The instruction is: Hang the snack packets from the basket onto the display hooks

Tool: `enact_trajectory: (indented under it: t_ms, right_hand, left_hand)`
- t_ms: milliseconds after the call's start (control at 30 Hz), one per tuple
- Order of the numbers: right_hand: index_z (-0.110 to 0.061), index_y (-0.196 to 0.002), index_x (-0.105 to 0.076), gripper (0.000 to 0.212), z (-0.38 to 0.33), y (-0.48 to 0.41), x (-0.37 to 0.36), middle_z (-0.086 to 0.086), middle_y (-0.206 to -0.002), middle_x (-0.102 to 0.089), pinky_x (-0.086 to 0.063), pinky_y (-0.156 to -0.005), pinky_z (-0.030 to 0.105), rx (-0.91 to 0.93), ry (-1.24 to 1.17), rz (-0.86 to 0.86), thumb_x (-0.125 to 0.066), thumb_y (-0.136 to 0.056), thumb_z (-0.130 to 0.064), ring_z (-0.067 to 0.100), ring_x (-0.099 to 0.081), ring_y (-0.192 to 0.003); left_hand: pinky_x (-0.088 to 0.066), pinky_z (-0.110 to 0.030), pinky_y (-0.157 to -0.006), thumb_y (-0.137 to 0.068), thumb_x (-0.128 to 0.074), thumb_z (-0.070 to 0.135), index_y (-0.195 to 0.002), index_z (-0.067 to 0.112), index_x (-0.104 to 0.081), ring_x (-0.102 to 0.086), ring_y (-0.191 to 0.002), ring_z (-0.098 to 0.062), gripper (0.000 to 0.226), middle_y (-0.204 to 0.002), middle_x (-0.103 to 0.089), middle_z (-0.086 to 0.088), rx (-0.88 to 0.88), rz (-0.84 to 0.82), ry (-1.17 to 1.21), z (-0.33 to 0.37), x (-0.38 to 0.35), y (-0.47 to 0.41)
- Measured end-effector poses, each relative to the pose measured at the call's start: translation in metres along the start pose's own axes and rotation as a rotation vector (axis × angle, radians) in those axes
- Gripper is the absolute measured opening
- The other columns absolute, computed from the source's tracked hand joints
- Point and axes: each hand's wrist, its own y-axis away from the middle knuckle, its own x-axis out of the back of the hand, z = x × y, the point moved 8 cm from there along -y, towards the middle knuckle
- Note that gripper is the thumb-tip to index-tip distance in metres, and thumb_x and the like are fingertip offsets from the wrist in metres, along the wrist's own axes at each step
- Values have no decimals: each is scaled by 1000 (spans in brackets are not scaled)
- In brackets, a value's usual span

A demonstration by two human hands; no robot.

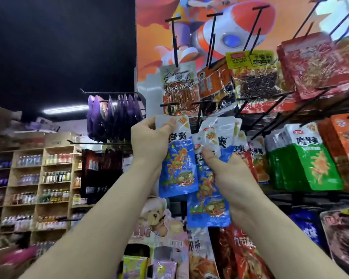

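A dark ceiling (58, 47) spreads overhead, carrying one fluorescent strip light (66, 109). At left stand wooden shelves (41, 178) — open cubbies lined with bottles (56, 176). At right, an orange cartoon poster (290, 21) shows a white-and-red rocket (236, 27).

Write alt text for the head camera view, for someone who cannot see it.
A person's left hand pinches the top of a blue snack packet while the right hand grips several matching packets, both raised before black display hooks beside hanging green packets. Bottle shelves stand at left.
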Motion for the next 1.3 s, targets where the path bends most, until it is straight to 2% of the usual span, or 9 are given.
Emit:
enact_trajectory:
  t_ms: [100,233,300,333,367,600,733,867,1300]
  right_hand:
    - [-26,-76,-51,23,5,-7,1,-25,-53,-59,-41,-45,-1,6,57,-2,-54,-98,-28,-23,-50,-49]
    - [-27,-83,-55,16,18,-10,13,4,-93,-70,-49,-66,12,-12,113,-11,-55,-96,-35,3,-61,-87]
    - [-24,-95,-59,16,20,-12,16,-3,-115,-52,-47,-56,9,-17,105,22,-56,-94,-39,5,-47,-98]
    - [-23,-99,-61,18,20,-14,14,-13,-81,-34,-43,-50,9,-26,105,5,-56,-94,-40,6,-25,-69]
    - [-24,-100,-62,18,21,-16,14,-6,-84,-68,-43,-49,9,-43,111,-4,-57,-94,-40,12,-58,-66]
    - [-13,-100,-70,28,13,-21,18,25,-105,-70,-51,-95,51,-51,28,-40,-63,-89,-38,42,-67,-99]
    - [-15,-96,-71,18,1,-21,23,10,-90,-76,-60,-76,44,-15,-59,-53,-59,-91,-28,27,-74,-78]
    - [-9,-112,-67,42,9,-24,17,17,-111,-71,-46,-101,54,-58,46,-68,-71,-82,-39,41,-65,-105]
    - [-5,-110,-63,46,12,-26,19,28,-120,-61,-44,-101,58,-19,109,19,-67,-86,-44,53,-55,-110]
  left_hand:
    - [-56,-50,-71,-82,-75,15,-70,18,-70,-63,-74,-25,14,-83,-71,-13,31,25,-27,-7,3,-10]
    - [-57,-35,-63,-80,-76,11,-77,10,-71,-65,-66,-20,6,-79,-71,-8,100,-42,6,-12,-1,-16]
    - [-60,-40,-72,-67,-85,18,-98,1,-70,-68,-81,-25,38,-94,-72,-12,198,-61,66,-19,-2,-22]
    - [-59,-45,-78,-56,-88,24,-110,0,-66,-68,-92,-30,63,-105,-70,-14,255,-68,81,-24,-1,-23]
    - [-58,-46,-79,-52,-88,25,-114,0,-65,-67,-97,-33,71,-108,-70,-15,299,-86,100,-29,-1,-25]
    - [-48,-24,-54,-74,-65,13,-68,10,-67,-57,-50,-22,6,-65,-63,-5,524,-201,115,-33,-14,-19]
    - [-37,-37,-67,-49,-64,27,-63,15,-58,-47,-72,-25,20,-74,-54,-7,388,-102,-14,-28,-13,-25]
    - [-48,-39,-63,-63,-73,28,-79,14,-59,-57,-64,-27,25,-85,-62,-12,437,-141,79,-39,-14,-21]
    - [-44,-32,-88,-76,-78,38,-93,25,-76,-51,-104,-22,21,-102,-52,3,-403,40,-558,-14,7,-25]
